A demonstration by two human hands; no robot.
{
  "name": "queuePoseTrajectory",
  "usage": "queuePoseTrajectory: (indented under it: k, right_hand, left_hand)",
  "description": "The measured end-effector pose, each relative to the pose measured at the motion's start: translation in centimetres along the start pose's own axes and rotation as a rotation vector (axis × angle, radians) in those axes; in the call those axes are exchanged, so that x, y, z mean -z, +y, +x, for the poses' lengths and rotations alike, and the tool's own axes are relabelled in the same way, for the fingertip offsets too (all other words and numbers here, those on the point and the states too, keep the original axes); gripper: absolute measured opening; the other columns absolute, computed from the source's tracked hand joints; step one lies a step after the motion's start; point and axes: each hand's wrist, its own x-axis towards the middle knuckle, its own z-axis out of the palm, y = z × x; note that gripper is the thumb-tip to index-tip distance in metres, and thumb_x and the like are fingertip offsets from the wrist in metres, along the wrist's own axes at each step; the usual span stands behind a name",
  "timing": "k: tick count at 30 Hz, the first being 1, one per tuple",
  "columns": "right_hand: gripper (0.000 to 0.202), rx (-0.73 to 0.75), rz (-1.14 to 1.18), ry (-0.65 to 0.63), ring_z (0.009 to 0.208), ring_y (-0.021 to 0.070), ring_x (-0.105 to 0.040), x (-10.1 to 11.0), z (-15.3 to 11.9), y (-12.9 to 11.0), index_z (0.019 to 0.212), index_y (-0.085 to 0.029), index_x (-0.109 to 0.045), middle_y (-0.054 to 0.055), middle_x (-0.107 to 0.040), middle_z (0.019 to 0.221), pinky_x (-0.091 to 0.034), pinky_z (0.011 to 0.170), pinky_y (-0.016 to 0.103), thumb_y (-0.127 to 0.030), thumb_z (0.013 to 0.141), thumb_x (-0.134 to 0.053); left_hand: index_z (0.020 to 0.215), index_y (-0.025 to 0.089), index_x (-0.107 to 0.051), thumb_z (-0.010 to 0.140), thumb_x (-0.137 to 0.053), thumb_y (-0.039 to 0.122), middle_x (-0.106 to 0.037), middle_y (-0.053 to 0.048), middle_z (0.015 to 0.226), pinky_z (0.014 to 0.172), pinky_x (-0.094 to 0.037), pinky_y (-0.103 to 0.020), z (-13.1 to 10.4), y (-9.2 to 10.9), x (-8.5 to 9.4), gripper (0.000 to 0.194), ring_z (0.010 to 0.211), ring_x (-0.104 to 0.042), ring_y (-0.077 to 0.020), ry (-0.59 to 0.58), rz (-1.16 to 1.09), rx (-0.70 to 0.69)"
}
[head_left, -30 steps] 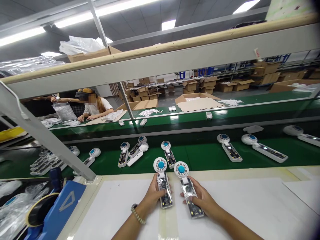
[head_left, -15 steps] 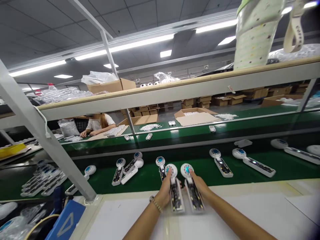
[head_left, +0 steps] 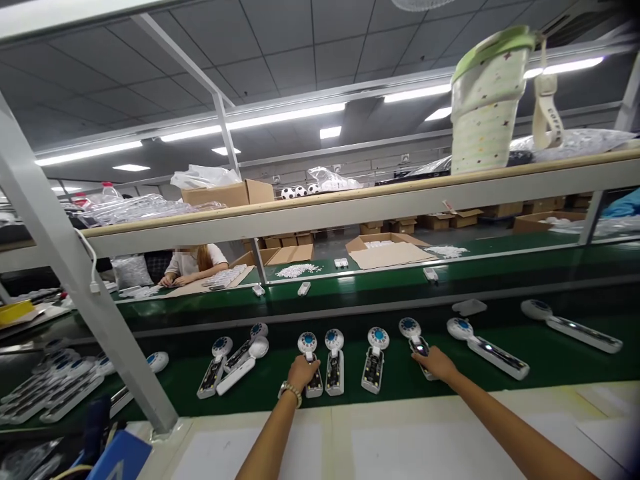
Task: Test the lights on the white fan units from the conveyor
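On the green conveyor belt point(head_left: 280, 383), my left hand point(head_left: 301, 373) is closed round the open handle of a white device point(head_left: 307, 343) with a round head and a blue centre. My right hand point(head_left: 436, 365) grips the handle of a similar device point(head_left: 410, 327) farther right; its fingers partly cover the dark inside. Between my hands, two more such devices, one on the left point(head_left: 335, 360) and one on the right point(head_left: 375, 360), lie untouched with heads pointing away. Their handles show dark inner parts with small light spots.
More devices lie left point(head_left: 215, 367) and right point(head_left: 487, 347) on the belt, with a pile point(head_left: 55, 383) far left. A slanted white post point(head_left: 107, 307) stands left. A shelf point(head_left: 350, 210) with a patterned cup point(head_left: 485, 107) crosses above. Another person point(head_left: 195, 267) sits across.
The two devices held up in my hands have been laid on the belt and let go. My hands have moved apart and forward, each onto another device.
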Motion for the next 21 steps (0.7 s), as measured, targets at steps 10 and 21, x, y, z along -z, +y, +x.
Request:
queuePoseTrajectory:
  k: [10, 21]
  right_hand:
    - [0.057, 0.020, 0.618, -0.451, 0.073, 0.0201, -0.064, -2.5, -9.4, 0.1, 0.110, -0.021, -0.047, 0.010, -0.062, 0.105, -0.053, 0.056, 0.030, -0.036, 0.062, -0.072]
    - [0.077, -0.098, 0.906, -0.596, 0.058, 0.0191, -0.061, -7.3, -14.5, 1.6, 0.133, -0.029, -0.019, 0.003, -0.064, 0.096, -0.049, 0.049, 0.033, -0.030, 0.067, -0.059]
  left_hand:
    - [0.085, 0.016, -0.045, 0.062, -0.069, 0.029, -0.060, -0.005, 0.071, 0.061, -0.050, -0.033, -6.6, 0.8, 1.5, 0.036, 0.064, -0.061, -0.0196, -0.326, -0.400, 0.034]
    - [0.098, 0.020, -0.041, 0.061, -0.056, 0.016, -0.056, -0.006, 0.094, 0.053, -0.048, -0.027, -12.6, -4.6, -1.4, 0.040, 0.063, -0.060, -0.0168, -0.702, -0.709, 0.077]
